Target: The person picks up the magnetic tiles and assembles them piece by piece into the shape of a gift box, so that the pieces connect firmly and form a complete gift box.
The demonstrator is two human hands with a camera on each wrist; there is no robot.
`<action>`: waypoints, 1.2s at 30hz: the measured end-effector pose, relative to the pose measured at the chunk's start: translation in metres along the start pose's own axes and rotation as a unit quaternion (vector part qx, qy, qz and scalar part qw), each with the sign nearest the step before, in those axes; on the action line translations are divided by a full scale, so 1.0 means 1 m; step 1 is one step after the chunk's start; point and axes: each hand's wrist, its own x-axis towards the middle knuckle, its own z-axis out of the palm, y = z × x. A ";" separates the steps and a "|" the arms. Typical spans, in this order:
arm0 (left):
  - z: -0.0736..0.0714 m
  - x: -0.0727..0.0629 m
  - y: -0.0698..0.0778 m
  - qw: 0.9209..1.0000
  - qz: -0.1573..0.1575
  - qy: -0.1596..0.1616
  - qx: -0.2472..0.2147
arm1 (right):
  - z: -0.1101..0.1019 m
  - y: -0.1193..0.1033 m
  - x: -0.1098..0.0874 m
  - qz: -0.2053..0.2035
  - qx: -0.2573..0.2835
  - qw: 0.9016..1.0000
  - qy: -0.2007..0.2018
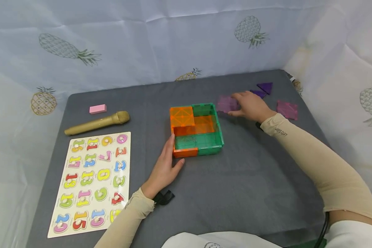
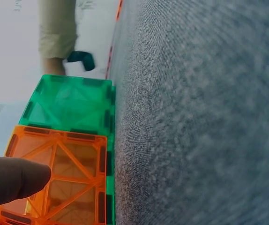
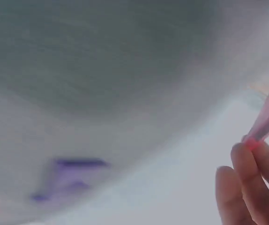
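A box of magnetic tiles [image 1: 209,151], green and orange with see-through faces, stands on the table. An orange square tile [image 1: 182,117] covers its far left corner; the rest of the top is uncovered. My left hand [image 1: 162,174] rests against the box's near left corner, fingers along the left side and thumb by the front. The left wrist view shows a fingertip [image 2: 29,177] over an orange wall tile. To the right of the box, my right hand [image 1: 252,106] pinches a pink square magnetic tile [image 1: 224,104] by its edge, raised in the right wrist view.
Purple triangle tiles [image 1: 265,88] and another pink square tile [image 1: 287,110] lie at the far right. On the left are a number puzzle board [image 1: 91,184], a gold microphone [image 1: 96,124] and a pink block [image 1: 97,109]. A patterned curtain [image 1: 127,51] borders the table.
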 end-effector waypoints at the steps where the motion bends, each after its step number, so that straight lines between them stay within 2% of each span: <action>1: 0.000 0.000 0.000 1.000 0.000 0.000 0.000 | -0.008 -0.005 0.003 -0.004 0.001 1.000 0.021; 4: 0.001 -0.001 0.000 1.000 0.003 0.001 0.001 | -0.028 -0.021 0.008 -0.016 0.008 0.998 0.058; 6: 0.001 -0.001 0.000 1.000 0.006 0.000 0.001 | -0.037 -0.031 0.009 -0.035 0.020 0.997 0.066; 10: 0.001 0.000 0.000 1.000 0.010 -0.003 -0.002 | -0.041 -0.048 0.009 -0.111 0.032 0.992 0.042; 13: 0.001 0.000 0.001 1.000 0.007 -0.003 -0.001 | -0.032 -0.058 0.011 -0.161 0.032 0.986 0.011; 15: 0.001 0.000 0.001 1.000 0.006 -0.002 0.002 | -0.024 -0.063 0.013 -0.176 0.022 0.984 -0.003; 18: 0.002 0.000 0.002 1.000 0.003 -0.004 0.004 | -0.013 -0.067 0.015 -0.176 0.006 0.984 0.000; 23: 0.004 0.000 0.002 1.000 0.001 -0.005 0.000 | -0.005 -0.069 0.013 -0.172 0.014 0.984 0.036; 30: 0.006 0.001 0.001 1.000 0.000 -0.004 -0.001 | 0.007 -0.062 0.009 -0.147 0.077 0.984 0.059; 36: 0.007 0.000 0.001 1.000 -0.008 -0.006 -0.003 | 0.014 -0.057 0.008 -0.144 0.132 0.979 0.059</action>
